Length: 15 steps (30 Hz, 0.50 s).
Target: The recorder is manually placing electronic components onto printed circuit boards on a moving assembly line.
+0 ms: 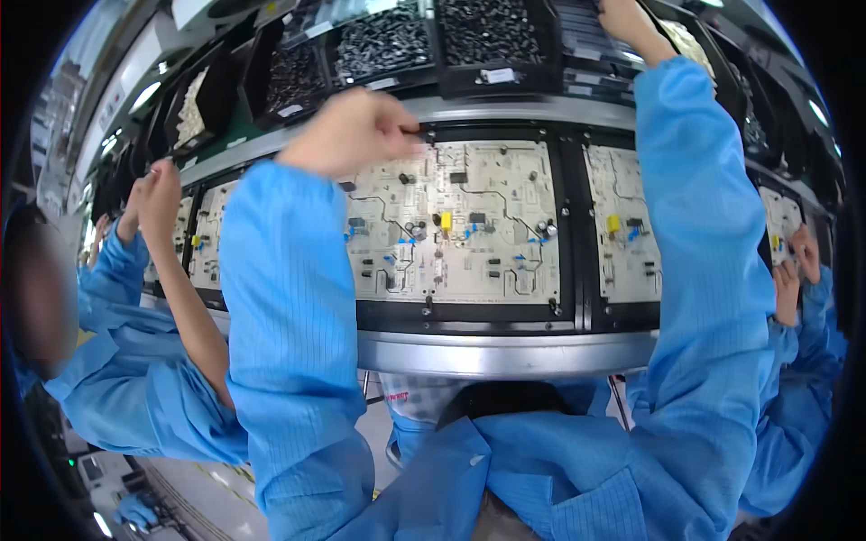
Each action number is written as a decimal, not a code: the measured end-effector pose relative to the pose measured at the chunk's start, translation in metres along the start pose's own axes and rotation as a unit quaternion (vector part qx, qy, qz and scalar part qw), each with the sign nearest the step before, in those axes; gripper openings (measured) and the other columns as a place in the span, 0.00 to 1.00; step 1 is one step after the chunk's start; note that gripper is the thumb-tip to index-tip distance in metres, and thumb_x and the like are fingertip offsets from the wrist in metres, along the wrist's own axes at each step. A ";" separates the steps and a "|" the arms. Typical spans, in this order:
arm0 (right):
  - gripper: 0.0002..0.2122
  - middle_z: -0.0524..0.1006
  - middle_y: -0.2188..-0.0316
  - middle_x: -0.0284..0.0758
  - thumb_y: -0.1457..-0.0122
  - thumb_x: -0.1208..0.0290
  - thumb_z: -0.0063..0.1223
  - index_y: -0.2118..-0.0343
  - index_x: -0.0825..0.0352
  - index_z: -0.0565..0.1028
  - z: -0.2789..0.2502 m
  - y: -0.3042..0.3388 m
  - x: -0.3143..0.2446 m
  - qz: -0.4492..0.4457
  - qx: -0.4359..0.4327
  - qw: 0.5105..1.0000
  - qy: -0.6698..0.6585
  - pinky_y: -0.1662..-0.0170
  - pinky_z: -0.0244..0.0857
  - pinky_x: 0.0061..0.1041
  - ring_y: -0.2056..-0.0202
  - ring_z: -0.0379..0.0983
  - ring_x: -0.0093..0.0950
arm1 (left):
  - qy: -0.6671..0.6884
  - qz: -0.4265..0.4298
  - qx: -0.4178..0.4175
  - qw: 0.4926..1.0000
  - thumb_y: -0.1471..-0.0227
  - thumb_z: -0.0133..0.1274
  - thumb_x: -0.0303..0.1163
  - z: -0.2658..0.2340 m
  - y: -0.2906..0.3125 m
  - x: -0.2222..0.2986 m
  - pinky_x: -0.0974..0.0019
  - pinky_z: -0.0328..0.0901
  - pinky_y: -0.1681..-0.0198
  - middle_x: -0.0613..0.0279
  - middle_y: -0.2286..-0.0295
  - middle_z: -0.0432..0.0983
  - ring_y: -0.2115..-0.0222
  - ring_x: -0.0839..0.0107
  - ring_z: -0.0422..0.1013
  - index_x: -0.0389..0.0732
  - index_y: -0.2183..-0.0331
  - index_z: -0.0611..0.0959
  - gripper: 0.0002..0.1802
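My left hand [352, 131], slightly blurred, hovers over the top edge of a white circuit board [496, 261]. Its fingers are curled with the tips pressed together, and whatever they may hold is too small to make out. The board sits in a black frame [388, 316] and carries yellow, blue and black components, including a yellow block [446, 221]. My right hand [629, 25] reaches far up to the bins at the upper right, by a bin of dark, thin parts [591, 41]. The picture's upper edge cuts off its fingers.
Black bins of small dark parts [383, 45] line the back, behind a metal rail [523, 110]. Another framed board [622, 243] lies to the right, partly behind my sleeve. Co-workers in blue sleeves work close by, one person's hand [161, 203] at left, another's [803, 252] at right.
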State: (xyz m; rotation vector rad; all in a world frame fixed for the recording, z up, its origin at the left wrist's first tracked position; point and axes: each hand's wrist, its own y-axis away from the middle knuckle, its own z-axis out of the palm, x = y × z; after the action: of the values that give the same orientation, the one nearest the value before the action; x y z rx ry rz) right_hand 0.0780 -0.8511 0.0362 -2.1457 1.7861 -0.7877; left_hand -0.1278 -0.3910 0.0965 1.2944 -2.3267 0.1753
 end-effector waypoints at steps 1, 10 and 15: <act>0.08 0.76 0.73 0.52 0.53 0.72 0.50 0.75 0.73 0.76 -0.006 -0.002 -0.010 -0.008 0.012 0.996 -0.085 0.61 0.68 0.43 0.67 0.74 0.49 | -0.009 0.004 0.083 0.997 0.55 0.62 0.42 -0.011 -0.012 -0.017 0.65 0.69 0.65 0.56 0.74 0.79 0.73 0.67 0.75 0.35 0.60 0.82 0.24; 0.10 0.76 0.70 0.45 0.45 0.72 0.48 0.61 0.68 0.72 -0.109 0.057 -0.065 -0.002 0.091 0.981 -0.172 0.61 0.67 0.37 0.65 0.73 0.44 | -0.127 0.031 0.169 0.977 0.49 0.55 0.34 -0.049 -0.086 -0.088 0.65 0.69 0.61 0.51 0.69 0.79 0.67 0.63 0.76 0.36 0.65 0.83 0.12; 0.10 0.75 0.77 0.39 0.44 0.71 0.50 0.59 0.64 0.72 -0.147 0.085 -0.041 0.016 0.033 0.991 -0.130 0.69 0.66 0.34 0.73 0.74 0.39 | -0.143 0.025 0.122 0.982 0.50 0.57 0.30 -0.016 -0.103 -0.081 0.65 0.69 0.62 0.52 0.69 0.78 0.68 0.64 0.75 0.33 0.65 0.81 0.11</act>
State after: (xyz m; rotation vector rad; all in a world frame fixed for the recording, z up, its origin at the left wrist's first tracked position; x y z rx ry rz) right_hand -0.0773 -0.8080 0.1041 -2.0648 1.6330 -0.5226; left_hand -0.0011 -0.3799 0.0624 1.4612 -2.6479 0.3189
